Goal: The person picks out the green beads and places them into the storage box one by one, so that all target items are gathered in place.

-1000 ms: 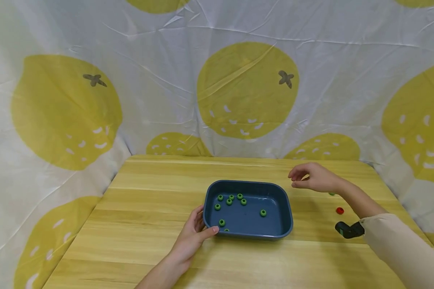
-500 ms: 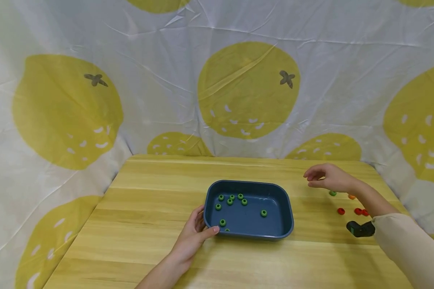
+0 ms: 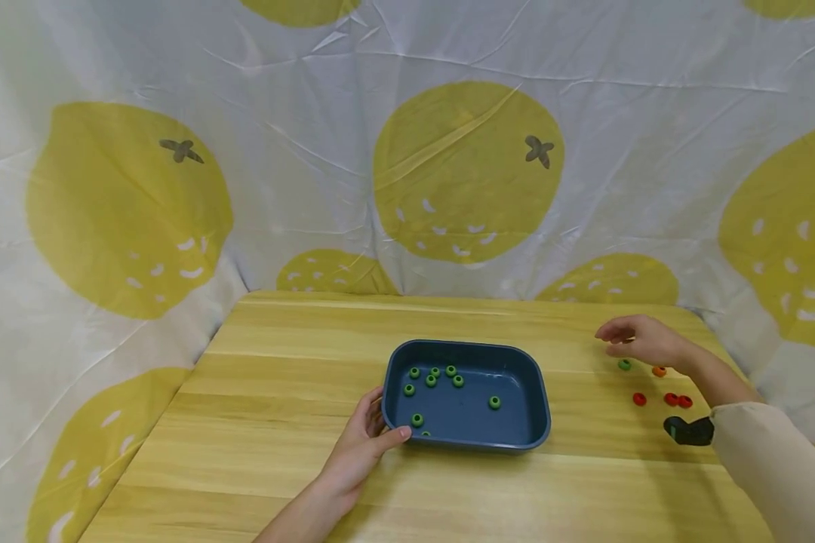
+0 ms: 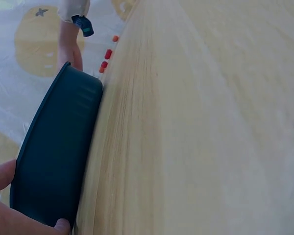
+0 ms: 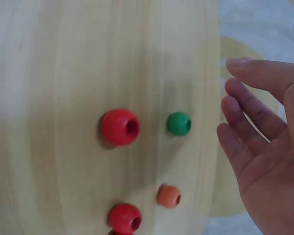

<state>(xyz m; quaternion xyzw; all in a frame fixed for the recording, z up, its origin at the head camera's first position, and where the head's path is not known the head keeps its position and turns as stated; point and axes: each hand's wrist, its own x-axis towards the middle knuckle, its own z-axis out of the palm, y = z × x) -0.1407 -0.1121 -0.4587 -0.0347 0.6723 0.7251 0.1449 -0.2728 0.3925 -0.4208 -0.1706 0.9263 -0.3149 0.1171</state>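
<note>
My left hand [image 3: 356, 452] grips the near left corner of a dark blue rectangular tub [image 3: 475, 440], thumb on the rim and fingers under its side. Several green beads [image 3: 494, 403] with holes lie on the tub floor, mostly toward the left. Over the right part of the table hovers my right hand [image 3: 648, 343], fingers loosely bent and nothing between them. Just below it sits a green bead [image 5: 179, 124]. An orange bead [image 5: 169, 196] and red beads [image 5: 120, 127] lie around that one on the wood.
The light wooden table [image 3: 278, 422] meets a white curtain [image 3: 299, 151] printed with yellow lemons at its back edge. A black device [image 3: 689, 431] is strapped at my right wrist, by the beige sleeve [image 3: 767, 452].
My right hand has moved rightward, away from the tub and toward the loose beads, uncovering the orange and red ones. The left hand and the tub have stayed in place.
</note>
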